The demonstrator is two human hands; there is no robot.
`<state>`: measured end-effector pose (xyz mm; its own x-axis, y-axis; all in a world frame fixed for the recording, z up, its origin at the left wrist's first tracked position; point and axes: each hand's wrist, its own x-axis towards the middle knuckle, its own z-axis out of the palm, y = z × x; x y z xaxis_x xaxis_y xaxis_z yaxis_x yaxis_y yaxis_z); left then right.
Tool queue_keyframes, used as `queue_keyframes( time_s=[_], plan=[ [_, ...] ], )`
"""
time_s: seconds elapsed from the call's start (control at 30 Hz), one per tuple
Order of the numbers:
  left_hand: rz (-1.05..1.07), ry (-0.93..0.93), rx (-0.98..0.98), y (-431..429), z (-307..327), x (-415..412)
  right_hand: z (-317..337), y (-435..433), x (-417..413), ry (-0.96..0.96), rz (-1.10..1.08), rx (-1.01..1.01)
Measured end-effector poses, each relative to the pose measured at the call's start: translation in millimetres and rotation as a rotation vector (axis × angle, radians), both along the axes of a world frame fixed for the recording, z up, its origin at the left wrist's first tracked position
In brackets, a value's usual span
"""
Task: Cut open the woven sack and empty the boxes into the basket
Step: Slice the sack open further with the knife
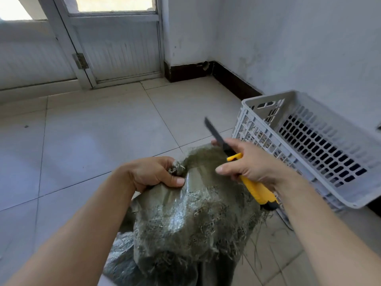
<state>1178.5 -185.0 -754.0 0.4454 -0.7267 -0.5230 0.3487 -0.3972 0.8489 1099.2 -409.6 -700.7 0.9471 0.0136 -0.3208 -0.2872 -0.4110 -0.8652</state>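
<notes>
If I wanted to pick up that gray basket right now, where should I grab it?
Probably by the top rim of the basket, coming from above. It sits tilted beside the wall, open side up, so the thick rim is easy to reach, and the end wall has a handle slot just under it. Stay clear of the right hand: it holds a knife with the blade out.

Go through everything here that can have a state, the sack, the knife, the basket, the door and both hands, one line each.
woven sack: upright on the floor, top bunched shut, frayed
utility knife: blade extended, pointing up, off the sack
basket: tilted, no boxes visible inside
door: closed
left hand: gripping the sack's bunched top
right hand: holding the knife handle
</notes>
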Motion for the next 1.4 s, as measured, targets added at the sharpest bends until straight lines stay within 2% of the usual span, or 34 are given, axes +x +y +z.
queue_keyframes(
  time_s=[0.13,0.33,0.5,0.6,0.7,0.77,0.8,0.87,0.9,0.97,1.03,1.13,1.4],
  plan=[
    [-0.085,-0.017,-0.003,9,3,4,-15,6,5,0.14,0.122,-0.14],
    [-0.034,-0.18,0.206,16,-3,12,-13,-11,2,0.239,0.099,-0.148],
    [-0.234,-0.265,0.403,20,-4,13,-15,-37,4,0.163,-0.228,-0.114],
    [-0.208,-0.28,0.42,20,-10,14,-17,-48,5,0.139,-0.32,-0.171],
    [-0.118,-0.244,0.34,20,-9,17,-25,-47,8,0.063,-0.348,-0.373],
    [-0.082,-0.213,0.282,19,-8,17,-22,-39,9,-0.063,-0.323,-0.503],
    [-0.085,-0.196,0.256,18,-6,15,-16,-32,9,-0.13,-0.305,-0.462],
    [-0.106,-0.162,0.192,12,-4,12,-3,-8,6,-0.168,-0.205,-0.206],
    [-0.119,-0.156,0.158,8,-3,10,1,8,4,-0.12,-0.126,-0.083],
    [-0.119,-0.145,0.101,0,-3,5,-1,32,1,0.008,0.026,0.041],
    [-0.117,-0.137,0.072,-5,-4,2,-11,46,0,0.098,0.097,0.052],
    [-0.155,-0.119,0.095,-1,-3,2,-20,44,2,0.139,0.09,-0.029],
    [-0.135,-0.122,0.122,-2,1,3,-17,35,3,0.107,-0.031,0.007]
  ],
)
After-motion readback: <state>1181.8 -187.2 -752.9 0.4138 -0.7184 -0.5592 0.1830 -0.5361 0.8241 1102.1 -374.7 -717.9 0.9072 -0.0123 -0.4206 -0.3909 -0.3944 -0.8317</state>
